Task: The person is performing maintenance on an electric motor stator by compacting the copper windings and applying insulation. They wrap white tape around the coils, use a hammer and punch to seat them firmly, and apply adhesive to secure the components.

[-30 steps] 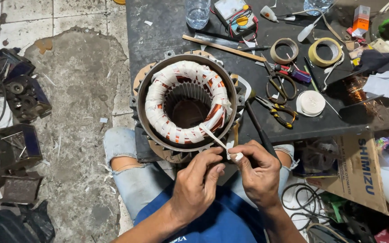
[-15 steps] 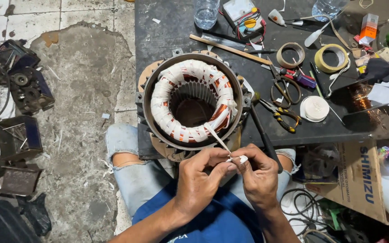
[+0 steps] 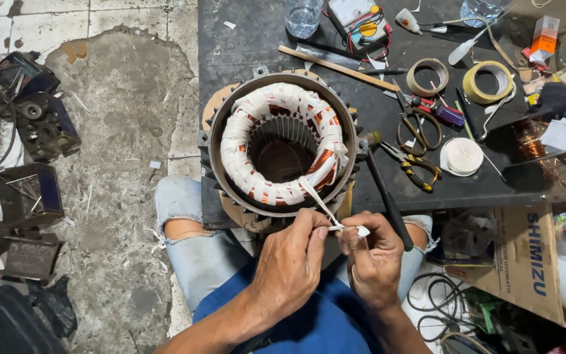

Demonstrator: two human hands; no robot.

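A round motor stator (image 3: 282, 143) stands on a dark board, its copper winding wrapped in white tape. A white tape strip (image 3: 318, 200) runs from the winding's near right side down to my hands. My left hand (image 3: 291, 261) pinches the strip's end between thumb and fingers. My right hand (image 3: 373, 254) pinches the same end right beside it, a small white tip (image 3: 363, 231) sticking out. Both hands hover just in front of the stator, over my knees.
Scissors (image 3: 416, 122), pliers (image 3: 411, 167), a hammer (image 3: 385, 196), two tape rolls (image 3: 427, 77), a white tape spool (image 3: 462, 156), a wooden stick (image 3: 337, 67) and a glass (image 3: 303, 16) lie on the board (image 3: 244, 46). A cardboard box (image 3: 525, 259) sits right, metal parts (image 3: 31, 118) left.
The view has shifted slightly. My hands stay pinched on the tape strip below the stator, with only small finger movement.
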